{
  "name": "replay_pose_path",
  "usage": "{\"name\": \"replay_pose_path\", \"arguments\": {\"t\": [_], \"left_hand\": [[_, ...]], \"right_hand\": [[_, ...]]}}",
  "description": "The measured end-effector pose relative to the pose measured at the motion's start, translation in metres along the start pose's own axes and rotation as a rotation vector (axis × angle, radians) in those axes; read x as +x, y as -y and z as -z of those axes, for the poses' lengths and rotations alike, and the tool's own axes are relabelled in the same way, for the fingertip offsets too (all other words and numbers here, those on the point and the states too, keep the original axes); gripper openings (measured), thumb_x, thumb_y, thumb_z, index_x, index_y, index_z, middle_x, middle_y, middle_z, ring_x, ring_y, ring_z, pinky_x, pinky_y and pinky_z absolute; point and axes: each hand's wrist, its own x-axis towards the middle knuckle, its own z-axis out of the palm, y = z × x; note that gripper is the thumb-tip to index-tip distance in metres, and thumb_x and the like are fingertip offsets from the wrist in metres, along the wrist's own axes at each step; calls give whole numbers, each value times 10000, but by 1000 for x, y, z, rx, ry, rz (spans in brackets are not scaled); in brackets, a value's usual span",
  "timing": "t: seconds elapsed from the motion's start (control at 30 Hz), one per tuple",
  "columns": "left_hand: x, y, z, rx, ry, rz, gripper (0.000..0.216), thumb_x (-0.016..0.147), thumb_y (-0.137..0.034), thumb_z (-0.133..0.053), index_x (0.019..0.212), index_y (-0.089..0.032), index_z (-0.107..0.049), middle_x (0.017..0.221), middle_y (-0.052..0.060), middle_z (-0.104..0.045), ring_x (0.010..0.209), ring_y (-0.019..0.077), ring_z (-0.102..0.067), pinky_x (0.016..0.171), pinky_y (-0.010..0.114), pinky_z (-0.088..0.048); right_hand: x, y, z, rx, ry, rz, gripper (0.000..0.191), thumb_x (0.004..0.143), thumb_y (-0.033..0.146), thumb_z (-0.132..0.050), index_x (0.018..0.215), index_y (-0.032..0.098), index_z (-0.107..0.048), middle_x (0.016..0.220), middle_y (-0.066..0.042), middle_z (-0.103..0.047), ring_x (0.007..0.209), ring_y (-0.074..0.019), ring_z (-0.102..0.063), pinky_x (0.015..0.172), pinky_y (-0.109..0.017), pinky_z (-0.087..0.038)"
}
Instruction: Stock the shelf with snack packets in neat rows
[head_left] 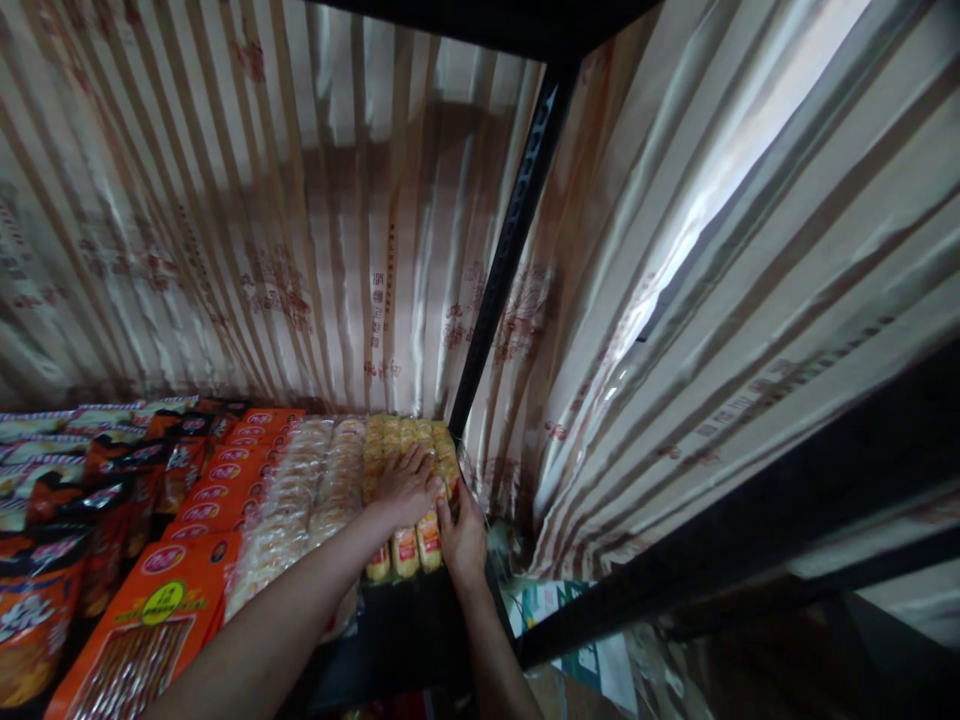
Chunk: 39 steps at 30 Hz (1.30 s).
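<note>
A row of yellow snack packets (409, 545) stands at the right end of a dark shelf (405, 630). My left hand (405, 485) lies flat on top of the yellow packets, fingers spread. My right hand (463, 540) presses against the right side of the same row, beside the black shelf upright (510, 240), fingers curled round the packets' edge. Both forearms reach in from the bottom of the view.
Left of the yellow packets lie pale clear-wrapped packets (300, 500), then orange packets (187, 560) and dark orange bags (67, 560). A striped plastic curtain (262, 220) hangs behind and to the right. A black frame bar (712, 560) crosses at lower right.
</note>
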Motion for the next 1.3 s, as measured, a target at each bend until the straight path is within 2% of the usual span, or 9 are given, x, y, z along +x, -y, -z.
{"name": "replay_pose_path", "arguments": {"t": [0.17,0.43,0.63,0.77,0.93,1.17,1.3], "left_hand": [[0,2,-2,18,-9,-23,540,936,-383,-186,1387,-136,-351,1480,106,-295,1383,233,-193,1115,475,-154],[0,3,-8,0,-41,-11,525,933,-390,-223,1398,-172,-329,1482,87,-296,1381,216,-205,1117,476,-135],[1,1,-9,-12,-59,-3,526,929,-383,-234,1377,-139,-362,1469,98,-321,1378,215,-215,1125,450,-146],[1,0,-9,12,-69,-3,514,924,-383,-243,1348,-140,-401,1455,101,-349,1376,218,-222,1129,453,-133],[1,-1,-9,29,-94,-1,504,923,-377,-246,1335,-146,-421,1459,90,-343,1380,230,-206,1129,464,-133],[3,3,-13,32,-82,-18,534,929,-399,-229,1375,-140,-368,1483,87,-294,1394,225,-153,1129,463,-129],[3,5,-13,50,-46,-39,552,936,-389,-196,1395,-112,-328,1486,102,-282,1392,221,-162,1132,451,-120]], "right_hand": [[0,5,-2,-4,3,-4,592,886,451,-334,1294,41,-464,1240,-207,-554,1152,-279,-516,966,-411,-403],[-5,7,-5,-57,-48,-7,584,869,438,-352,1318,75,-430,1268,-194,-528,1164,-294,-491,977,-443,-380],[-6,14,-2,22,-62,-81,570,846,454,-368,1211,32,-486,1170,-215,-572,1104,-306,-524,954,-427,-397],[-4,14,-1,62,-99,-149,549,843,492,-363,1126,49,-522,1075,-217,-602,1036,-315,-554,911,-428,-419],[-2,12,-4,78,-121,-138,506,843,474,-370,1098,67,-530,1044,-207,-605,1016,-319,-552,905,-436,-416],[-4,11,-11,42,-146,-114,567,859,491,-347,1128,28,-535,1086,-226,-595,1055,-328,-528,928,-453,-395],[-8,2,-20,20,-104,-59,648,866,490,-323,1224,-22,-493,1201,-252,-549,1137,-331,-490,969,-460,-373]]}}
